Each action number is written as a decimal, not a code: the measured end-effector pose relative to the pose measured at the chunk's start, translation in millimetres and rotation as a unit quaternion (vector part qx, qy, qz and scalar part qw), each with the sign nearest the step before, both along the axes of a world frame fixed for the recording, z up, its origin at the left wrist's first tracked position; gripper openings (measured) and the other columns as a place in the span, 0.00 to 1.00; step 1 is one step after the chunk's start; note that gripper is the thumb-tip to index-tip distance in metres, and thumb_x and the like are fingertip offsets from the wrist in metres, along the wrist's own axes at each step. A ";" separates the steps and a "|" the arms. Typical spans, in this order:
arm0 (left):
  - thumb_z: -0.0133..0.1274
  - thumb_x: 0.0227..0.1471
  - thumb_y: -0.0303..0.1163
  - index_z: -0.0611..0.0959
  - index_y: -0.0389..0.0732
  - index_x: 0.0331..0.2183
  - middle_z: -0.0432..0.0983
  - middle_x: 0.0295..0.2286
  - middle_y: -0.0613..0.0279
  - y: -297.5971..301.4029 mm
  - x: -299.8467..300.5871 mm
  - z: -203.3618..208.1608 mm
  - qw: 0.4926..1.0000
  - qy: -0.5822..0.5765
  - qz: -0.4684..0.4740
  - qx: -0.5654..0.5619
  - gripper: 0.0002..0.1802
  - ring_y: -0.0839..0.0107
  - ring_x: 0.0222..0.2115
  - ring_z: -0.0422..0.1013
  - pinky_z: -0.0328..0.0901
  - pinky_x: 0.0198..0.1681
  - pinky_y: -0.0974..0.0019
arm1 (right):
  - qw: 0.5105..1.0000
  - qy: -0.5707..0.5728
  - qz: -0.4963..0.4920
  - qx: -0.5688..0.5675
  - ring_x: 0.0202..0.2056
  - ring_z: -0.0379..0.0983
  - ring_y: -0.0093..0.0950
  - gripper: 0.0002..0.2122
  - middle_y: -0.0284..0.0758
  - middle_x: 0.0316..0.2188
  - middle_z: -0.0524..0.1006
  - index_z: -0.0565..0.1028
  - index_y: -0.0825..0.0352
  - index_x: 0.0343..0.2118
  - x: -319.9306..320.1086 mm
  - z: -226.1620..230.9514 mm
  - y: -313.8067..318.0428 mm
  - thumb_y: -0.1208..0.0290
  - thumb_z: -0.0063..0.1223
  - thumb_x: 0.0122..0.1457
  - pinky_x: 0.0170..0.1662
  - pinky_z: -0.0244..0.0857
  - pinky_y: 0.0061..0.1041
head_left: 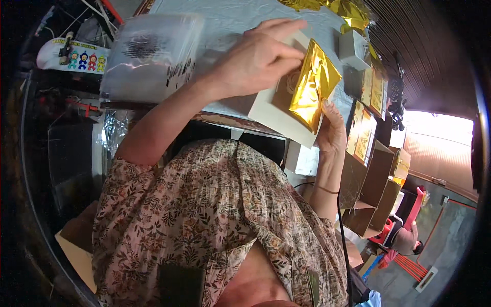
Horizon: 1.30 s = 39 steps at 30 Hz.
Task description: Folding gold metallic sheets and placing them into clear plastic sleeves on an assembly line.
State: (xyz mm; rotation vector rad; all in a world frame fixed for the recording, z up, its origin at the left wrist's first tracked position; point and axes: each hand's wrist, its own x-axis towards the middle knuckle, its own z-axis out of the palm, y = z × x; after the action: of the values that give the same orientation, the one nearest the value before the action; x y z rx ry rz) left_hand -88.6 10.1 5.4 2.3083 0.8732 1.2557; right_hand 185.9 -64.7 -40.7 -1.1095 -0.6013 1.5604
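A shiny gold foil packet (pixel 318 84), folded with pointed corners, is held up at a tilt over the table. My right hand (pixel 332 128) grips its lower right edge, the thumb pressed on the front and the other fingers mostly hidden behind. From the left, my left hand (pixel 263 59) reaches across with its fingers stretched and apart. One fingertip meets or nearly meets the foil's upper left edge. Beneath the packet, a flat beige box or card (pixel 268 110) lies at the table edge, partly covered by my hands and the foil.
Clear plastic bags (pixel 148 46) are stacked on the left of the table (pixel 225 20). Loose gold foil (pixel 353 13) and a white box (pixel 354 48) sit at the far right. Printed boxes (pixel 361 133) and open cardboard cartons (pixel 376 187) stand to the right. Another person (pixel 406 240) is farther off.
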 end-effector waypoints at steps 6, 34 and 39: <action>0.60 0.53 0.28 0.58 0.37 0.66 0.74 0.51 0.41 -17.4 -18.8 -19.8 0.918 -0.212 -0.064 -0.328 0.44 0.63 0.49 0.74 0.70 0.49 0.65 | 0.999 -0.011 -0.023 0.035 0.42 0.77 0.24 0.11 0.34 0.41 0.82 0.79 0.70 0.44 -8.3 5.1 0.3 0.73 0.61 0.59 0.52 0.69 0.25; 0.58 0.59 0.25 0.77 0.31 0.48 0.80 0.41 0.62 -36.3 -15.9 -41.9 0.837 -0.204 -0.121 -0.493 0.16 0.79 0.39 0.75 0.72 0.42 0.72 | 0.991 -0.112 -0.046 0.054 0.36 0.78 0.21 0.06 0.36 0.37 0.83 0.81 0.73 0.39 -13.8 -5.1 -1.6 0.81 0.59 0.60 0.42 0.69 0.18; 0.59 0.58 0.24 0.78 0.31 0.49 0.80 0.41 0.63 -34.3 -5.4 -30.4 0.850 -0.161 -0.120 -0.487 0.18 0.78 0.41 0.75 0.71 0.46 0.70 | 0.992 -0.118 -0.052 0.016 0.32 0.78 0.21 0.05 0.36 0.33 0.84 0.82 0.73 0.37 -2.4 -11.5 -3.2 0.81 0.59 0.58 0.39 0.71 0.19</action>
State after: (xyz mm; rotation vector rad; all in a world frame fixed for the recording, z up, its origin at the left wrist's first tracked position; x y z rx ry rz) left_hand -93.9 -24.2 -25.0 1.2941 0.7965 0.7631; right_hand 183.5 -67.9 -52.2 -1.2907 -0.7136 1.3363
